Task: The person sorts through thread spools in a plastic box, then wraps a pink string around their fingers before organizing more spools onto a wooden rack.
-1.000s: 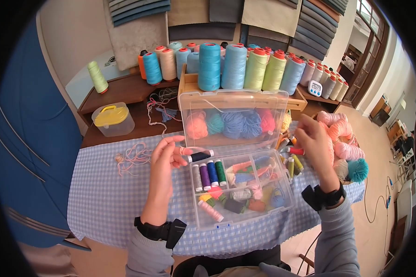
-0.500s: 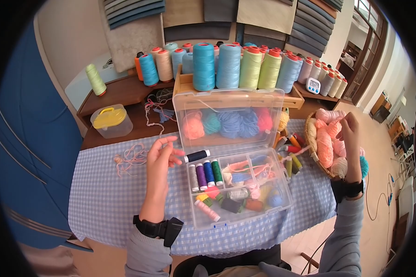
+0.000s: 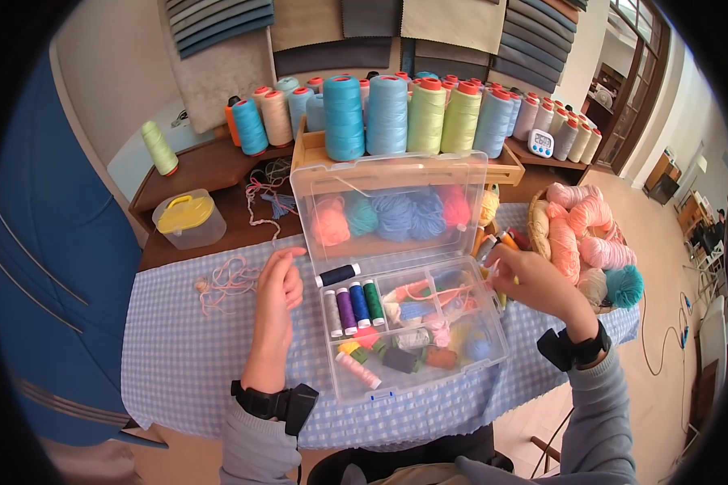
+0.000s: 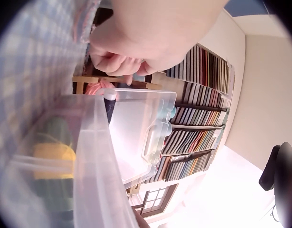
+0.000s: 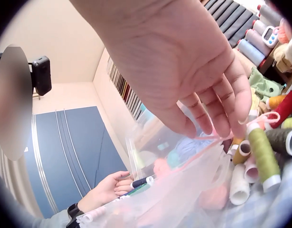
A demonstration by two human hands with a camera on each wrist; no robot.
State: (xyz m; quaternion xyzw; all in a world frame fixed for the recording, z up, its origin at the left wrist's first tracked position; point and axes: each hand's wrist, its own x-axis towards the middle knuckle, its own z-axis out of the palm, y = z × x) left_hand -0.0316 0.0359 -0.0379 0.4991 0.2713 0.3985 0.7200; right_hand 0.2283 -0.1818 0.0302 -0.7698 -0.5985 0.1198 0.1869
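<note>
My left hand [image 3: 277,295] is beside the back left corner of the clear plastic case [image 3: 344,394], its fingers loosely curled around nothing. A navy thread spool [image 3: 337,276] lies across that corner, just right of the fingers. My right hand [image 3: 535,279] hangs over the case's right edge, fingertips down. In the right wrist view it pinches a strand of pink yarn [image 5: 210,138], which runs across toward the case. Silver, purple, blue and green thread spools [image 3: 358,305] stand in the back left compartment. A pale pink spool [image 3: 358,370] lies at the front left.
Behind the raised clear lid [image 3: 303,174] stand tall thread cones [image 3: 344,117]. A wicker basket [image 3: 535,222] of yarn skeins is at the right, with loose spools [image 5: 264,159] beside the case. A yellow-lidded tub [image 3: 190,218] and a loose yarn tangle [image 3: 222,284] are at the left.
My right hand swung out right toward the basket, drawing the pink strand, then came back left and down to the case's right edge. My left fingers have curled in more; the navy spool stays put.
</note>
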